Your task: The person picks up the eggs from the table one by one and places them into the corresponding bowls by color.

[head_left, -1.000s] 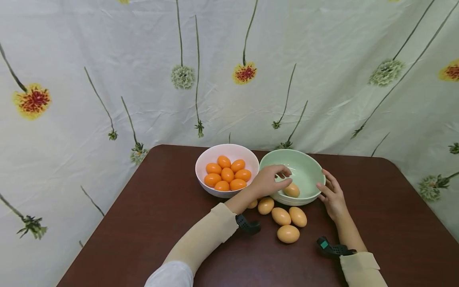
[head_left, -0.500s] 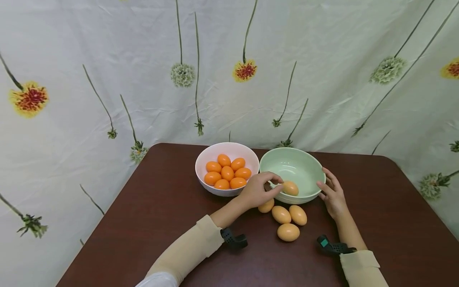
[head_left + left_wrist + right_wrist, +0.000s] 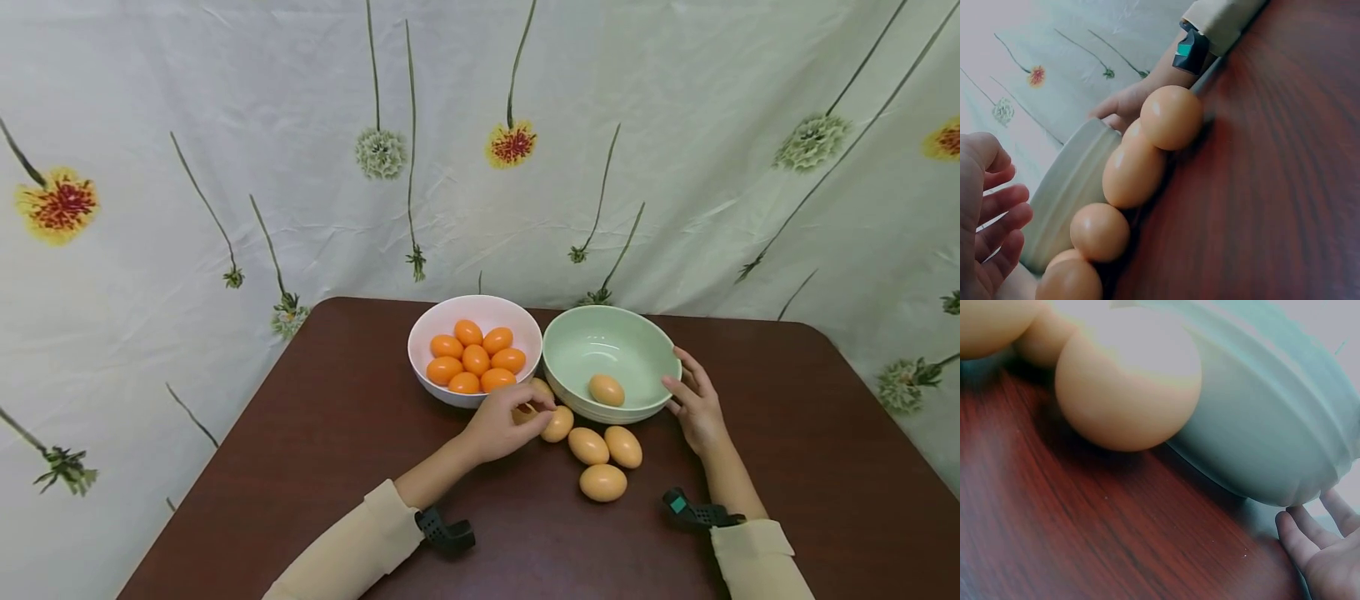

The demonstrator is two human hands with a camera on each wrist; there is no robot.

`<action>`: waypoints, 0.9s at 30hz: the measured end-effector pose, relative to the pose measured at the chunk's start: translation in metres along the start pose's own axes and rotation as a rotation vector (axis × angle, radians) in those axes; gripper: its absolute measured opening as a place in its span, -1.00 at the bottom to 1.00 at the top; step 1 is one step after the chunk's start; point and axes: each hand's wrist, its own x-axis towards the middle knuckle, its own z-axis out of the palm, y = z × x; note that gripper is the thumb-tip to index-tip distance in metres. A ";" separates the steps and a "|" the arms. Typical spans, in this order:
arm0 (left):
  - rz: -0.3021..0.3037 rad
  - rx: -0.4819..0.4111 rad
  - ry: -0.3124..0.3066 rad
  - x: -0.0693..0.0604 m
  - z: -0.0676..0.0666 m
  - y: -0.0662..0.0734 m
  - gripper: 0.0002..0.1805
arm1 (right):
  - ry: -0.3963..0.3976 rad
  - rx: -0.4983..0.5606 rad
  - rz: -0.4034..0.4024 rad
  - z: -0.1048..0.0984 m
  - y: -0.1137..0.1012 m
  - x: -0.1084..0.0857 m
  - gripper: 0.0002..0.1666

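Observation:
My left hand (image 3: 510,422) hovers at the left end of the light-brown eggs (image 3: 557,424), just in front of the pink bowl. Its fingers are loosely curled, and the left wrist view shows nothing in the hand (image 3: 991,212). My right hand (image 3: 699,408) holds the right side of the pale green bowl (image 3: 651,348), thumb at the rim and fingers along the outer wall. One light-brown egg (image 3: 607,390) lies inside that bowl, near its front. Several more eggs (image 3: 603,483) lie on the table before it; my left hand partly hides those at the left end.
A pink bowl (image 3: 426,329) touches or nearly touches the green bowl's left side and holds several orange eggs (image 3: 476,360). Both stand toward the back of the dark reddish-brown table (image 3: 337,400). Behind hangs a pale flower-printed cloth (image 3: 300,150).
My left hand has drawn back from the green bowl, moving left and toward me to the eggs by the pink bowl. The egg in the green bowl has shifted slightly. My right hand stays put.

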 end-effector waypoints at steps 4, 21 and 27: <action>0.016 -0.031 0.021 -0.009 -0.004 -0.001 -0.89 | -0.003 0.002 -0.010 -0.001 0.001 0.001 -0.44; 0.062 0.155 0.029 -0.046 -0.014 -0.013 -0.71 | -0.005 0.007 -0.004 0.000 0.000 0.001 -0.42; 0.014 0.222 -0.056 -0.049 -0.014 -0.011 -0.51 | -0.011 0.004 -0.011 -0.001 0.001 0.000 -0.43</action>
